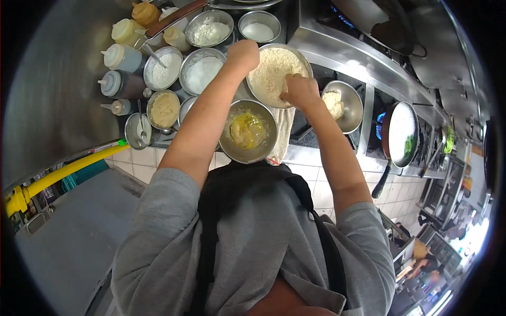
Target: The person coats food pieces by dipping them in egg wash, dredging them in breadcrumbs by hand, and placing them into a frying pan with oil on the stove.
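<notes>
My left hand point(243, 55) is curled at the upper left rim of a metal bowl of pale crumbs point(275, 68); its fingertips are hidden. At the bowl's right side, my right hand point(301, 90) has its fingers bent down onto the crumbs, and whatever it grips does not show. Just in front of my apron stands a metal bowl point(232, 149) with yellow liquid like beaten egg point(247, 129), with lumps in it. To the right, another metal bowl point(354, 108) contains pale yellow lumps point(333, 104). A cloth point(283, 131) lies between these two bowls.
Bowls of white powder point(204, 73) and squeeze bottles point(121, 57) crowd the left. A wooden-handled utensil point(182, 16) lies across the top left. On the stove at right, a pan of white food point(401, 131) sits over blue flame, its handle point(380, 181) sticking out. Other people are far right.
</notes>
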Demonstrator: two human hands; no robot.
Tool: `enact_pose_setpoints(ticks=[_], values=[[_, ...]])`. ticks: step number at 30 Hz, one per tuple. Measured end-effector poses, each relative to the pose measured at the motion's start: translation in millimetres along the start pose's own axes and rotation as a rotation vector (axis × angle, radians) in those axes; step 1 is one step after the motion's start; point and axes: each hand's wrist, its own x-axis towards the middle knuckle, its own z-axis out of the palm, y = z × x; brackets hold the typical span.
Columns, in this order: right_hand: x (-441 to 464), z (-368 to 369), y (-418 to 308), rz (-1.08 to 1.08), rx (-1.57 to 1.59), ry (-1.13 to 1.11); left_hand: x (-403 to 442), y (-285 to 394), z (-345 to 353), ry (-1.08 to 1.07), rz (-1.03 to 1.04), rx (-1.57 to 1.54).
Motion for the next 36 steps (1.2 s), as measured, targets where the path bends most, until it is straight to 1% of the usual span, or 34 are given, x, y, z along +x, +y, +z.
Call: enact_pose_setpoints(ticks=[2, 3, 4, 6, 7, 8, 10, 11, 12, 14, 17, 19, 20, 21, 22, 24, 25, 26, 28, 29, 30, 32, 33, 34, 36], values=[[14.4, 24.5, 11.7, 0.028, 0.181, 0.010, 9.6, -11.9, 13.3, -0.036, -0.005, -0.057], [13.7, 21.5, 13.8, -0.025, 0.198, 0.157, 6.4, -13.2, 9.6, -0.037, -0.006, -0.057], [14.8, 19.1, 13.8, -0.025, 0.198, 0.156, 4.3, -13.7, 5.9, -0.046, -0.010, -0.047], [12.3, 6.3, 9.1, -0.020, 0.445, 0.277, -0.3, -10.6, 3.6, -0.064, -0.009, -0.041], [2.8, -2.2, -0.2, -0.067, 0.537, 0.245, -1.5, -9.9, 3.2, -0.060, -0.005, -0.005], [-4.0, 4.8, -12.5, -0.069, 0.534, 0.247, -1.8, -10.1, 0.9, -0.050, -0.003, 0.033], [-9.3, 38.1, -32.2, -0.119, 0.175, 0.219, 1.9, -10.4, 1.8, -0.023, -0.014, 0.015], [-11.7, 53.0, -35.1, -0.114, 0.203, 0.178, 1.2, -10.7, 4.4, -0.011, -0.021, 0.000], [-13.4, 47.0, -35.4, -0.114, 0.202, 0.171, -0.8, -10.5, 5.1, -0.016, -0.022, -0.004], [-13.4, 22.8, -34.9, -0.104, 0.212, 0.046, -1.5, -8.5, 0.4, -0.030, -0.027, -0.014], [-21.5, 37.6, -35.4, -0.146, 0.200, 0.080, 7.1, -13.6, 10.5, 0.060, -0.031, -0.031], [-23.4, 30.2, -37.1, -0.166, 0.216, 0.004, -2.1, -16.2, 14.4, 0.005, -0.021, -0.032], [-19.4, 20.0, -31.7, -0.176, 0.206, -0.024, 1.6, -11.9, 7.4, 0.002, 0.008, -0.032], [-15.1, 11.8, -28.1, -0.177, 0.177, -0.078, 2.9, -9.5, 6.6, 0.032, -0.030, -0.059], [-5.9, 15.5, -23.6, -0.181, 0.169, -0.062, 9.7, -10.3, 3.2, 0.051, -0.030, -0.057], [-8.3, 33.7, -29.0, -0.114, 0.200, 0.137, 1.9, -13.0, 11.4, 0.070, 0.000, -0.042], [-7.8, 31.1, -28.5, -0.105, 0.186, 0.099, -0.1, -12.6, 8.8, 0.010, 0.003, -0.019], [-1.6, 23.4, -24.3, -0.109, 0.183, 0.107, -0.3, -12.3, 5.4, 0.019, 0.000, -0.017], [-1.0, 7.1, -20.0, -0.116, 0.136, -0.036, -2.1, -7.2, 3.7, 0.044, -0.019, -0.043], [2.4, 15.6, -18.4, -0.097, 0.149, -0.002, 5.5, -7.8, -2.2, 0.060, -0.023, -0.042], [1.7, 22.7, -17.8, -0.105, 0.153, -0.014, 3.2, -8.6, 1.3, 0.037, -0.029, -0.053], [3.5, 30.5, -12.4, -0.140, 0.117, 0.044, -5.1, -8.5, 5.6, 0.016, -0.031, -0.061], [2.0, 16.0, -11.8, -0.138, 0.048, -0.005, -4.7, -6.5, 5.9, 0.023, -0.028, -0.059], [7.9, 18.4, -9.0, -0.141, 0.040, 0.009, -1.0, -8.2, 4.8, 0.035, -0.035, -0.057], [-1.9, 34.7, -12.2, -0.113, 0.091, 0.130, -8.0, -11.5, 12.1, 0.025, -0.036, -0.058]])
